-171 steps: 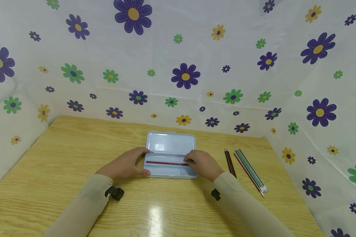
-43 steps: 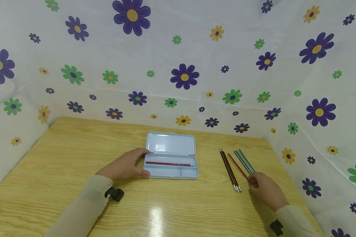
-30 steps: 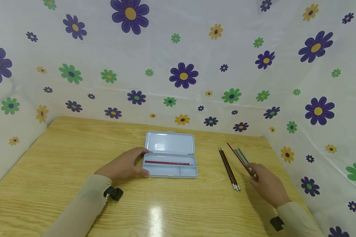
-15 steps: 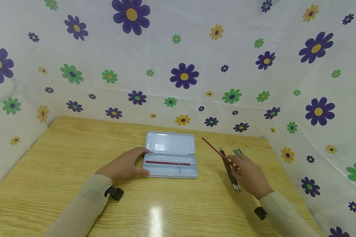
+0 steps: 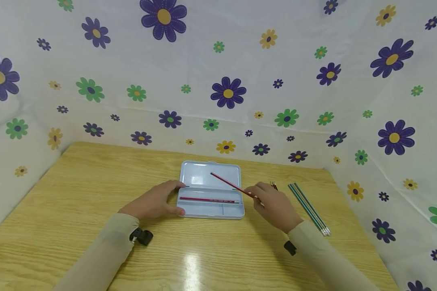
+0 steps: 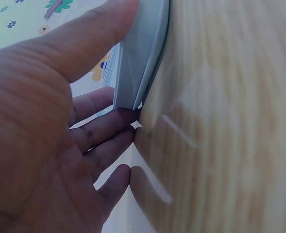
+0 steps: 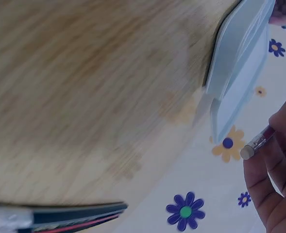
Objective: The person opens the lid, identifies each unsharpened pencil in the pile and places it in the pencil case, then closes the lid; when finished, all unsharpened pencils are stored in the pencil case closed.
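Note:
A pale blue metal pencil case (image 5: 200, 209) lies with its lid (image 5: 193, 174) folded back. One red pencil (image 5: 200, 199) lies in its long rear compartment, eraser end to the right. My left hand (image 5: 154, 201) holds the case by its left end, thumb (image 6: 92, 41) at the front corner and fingers toward the back. My right hand (image 5: 274, 204) pinches a second red pencil (image 5: 227, 182) near its eraser end. That pencil is raised, its far end pointing left over the case. In the right wrist view its eraser (image 7: 247, 152) sticks out beside the thumb.
Several green-blue pencils (image 5: 309, 210) lie on the wooden table (image 5: 113, 173) at the right. Dark-barrelled pencils (image 5: 273, 185) are mostly hidden behind the right hand in the head view. A white cloth (image 5: 189, 60) with flowers hangs behind and at both sides.
The right hand has picked up the second red pencil from the pencils at the right and carried it left to the case. The left hand has stayed at the case.

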`<state>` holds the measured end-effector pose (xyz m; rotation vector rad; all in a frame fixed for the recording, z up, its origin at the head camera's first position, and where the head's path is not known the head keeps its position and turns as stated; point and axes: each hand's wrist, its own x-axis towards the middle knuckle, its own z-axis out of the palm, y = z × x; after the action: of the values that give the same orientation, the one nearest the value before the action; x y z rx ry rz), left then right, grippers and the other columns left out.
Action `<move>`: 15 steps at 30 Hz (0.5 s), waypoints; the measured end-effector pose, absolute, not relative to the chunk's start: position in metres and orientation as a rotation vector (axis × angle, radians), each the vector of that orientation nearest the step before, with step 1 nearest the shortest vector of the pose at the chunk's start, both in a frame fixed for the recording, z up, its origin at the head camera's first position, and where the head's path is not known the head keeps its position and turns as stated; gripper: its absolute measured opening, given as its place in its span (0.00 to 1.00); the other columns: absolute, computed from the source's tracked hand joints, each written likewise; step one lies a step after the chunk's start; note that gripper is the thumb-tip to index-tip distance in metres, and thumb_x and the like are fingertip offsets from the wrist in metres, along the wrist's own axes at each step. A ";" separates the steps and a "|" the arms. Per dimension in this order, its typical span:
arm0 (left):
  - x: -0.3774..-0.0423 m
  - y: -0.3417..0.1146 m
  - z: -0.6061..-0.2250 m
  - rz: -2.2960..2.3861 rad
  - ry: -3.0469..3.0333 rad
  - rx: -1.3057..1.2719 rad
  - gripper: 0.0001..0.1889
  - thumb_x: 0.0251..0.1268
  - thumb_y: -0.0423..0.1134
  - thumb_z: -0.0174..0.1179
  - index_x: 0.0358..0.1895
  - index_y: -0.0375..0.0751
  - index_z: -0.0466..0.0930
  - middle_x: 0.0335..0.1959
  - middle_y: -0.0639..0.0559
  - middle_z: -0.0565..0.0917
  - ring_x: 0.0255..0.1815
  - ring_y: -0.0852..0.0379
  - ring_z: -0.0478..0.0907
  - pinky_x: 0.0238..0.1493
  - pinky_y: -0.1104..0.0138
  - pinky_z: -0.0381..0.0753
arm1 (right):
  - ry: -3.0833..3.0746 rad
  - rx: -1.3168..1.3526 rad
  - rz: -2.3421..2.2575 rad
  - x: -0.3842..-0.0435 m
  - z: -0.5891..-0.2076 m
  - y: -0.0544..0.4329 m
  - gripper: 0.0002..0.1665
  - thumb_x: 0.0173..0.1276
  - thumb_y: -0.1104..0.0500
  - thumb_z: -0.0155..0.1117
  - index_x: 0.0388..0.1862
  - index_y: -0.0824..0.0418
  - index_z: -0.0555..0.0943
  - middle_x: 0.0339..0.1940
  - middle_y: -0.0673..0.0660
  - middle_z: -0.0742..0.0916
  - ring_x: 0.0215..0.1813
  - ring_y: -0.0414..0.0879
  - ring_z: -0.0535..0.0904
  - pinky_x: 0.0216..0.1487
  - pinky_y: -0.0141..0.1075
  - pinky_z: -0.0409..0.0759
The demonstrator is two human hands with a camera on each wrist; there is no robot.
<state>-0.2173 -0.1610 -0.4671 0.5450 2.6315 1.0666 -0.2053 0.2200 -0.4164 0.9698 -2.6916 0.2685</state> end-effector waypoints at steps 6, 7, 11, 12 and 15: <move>-0.216 -0.163 -0.466 1.067 2.635 0.551 0.48 0.55 0.57 0.78 0.76 0.43 0.66 0.78 0.45 0.68 0.79 0.42 0.62 0.79 0.45 0.60 | -2.766 1.054 0.236 -0.216 -0.418 0.189 0.17 0.71 0.68 0.66 0.54 0.52 0.85 0.45 0.48 0.86 0.44 0.41 0.82 0.45 0.35 0.86; -0.216 -0.163 -0.466 1.068 2.636 0.555 0.47 0.55 0.57 0.78 0.76 0.43 0.66 0.77 0.45 0.68 0.79 0.42 0.62 0.79 0.45 0.60 | -2.784 1.063 0.219 -0.218 -0.419 0.185 0.17 0.71 0.67 0.66 0.54 0.52 0.85 0.46 0.48 0.86 0.44 0.41 0.82 0.45 0.35 0.86; -0.216 -0.163 -0.464 1.080 2.629 0.550 0.47 0.55 0.56 0.78 0.76 0.44 0.67 0.77 0.47 0.68 0.79 0.44 0.62 0.79 0.47 0.60 | -2.848 1.102 0.117 -0.226 -0.420 0.169 0.16 0.72 0.65 0.67 0.55 0.50 0.85 0.47 0.48 0.87 0.45 0.40 0.82 0.48 0.36 0.86; -0.216 -0.163 -0.464 1.081 2.629 0.559 0.47 0.55 0.57 0.78 0.76 0.44 0.67 0.77 0.47 0.69 0.79 0.44 0.62 0.79 0.46 0.60 | -2.858 1.113 0.097 -0.228 -0.421 0.166 0.16 0.72 0.64 0.68 0.56 0.50 0.85 0.47 0.48 0.87 0.45 0.41 0.82 0.48 0.36 0.86; -0.217 -0.163 -0.465 1.076 2.633 0.573 0.48 0.54 0.59 0.78 0.75 0.45 0.67 0.76 0.47 0.69 0.79 0.44 0.63 0.79 0.46 0.61 | -2.887 1.131 0.034 -0.232 -0.423 0.158 0.15 0.72 0.63 0.68 0.55 0.50 0.85 0.47 0.48 0.87 0.46 0.41 0.83 0.50 0.36 0.86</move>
<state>-0.2167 -0.1628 -0.4645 0.5725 2.6328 1.0763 -0.2321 0.1581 -0.4234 1.1307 -2.8873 0.0341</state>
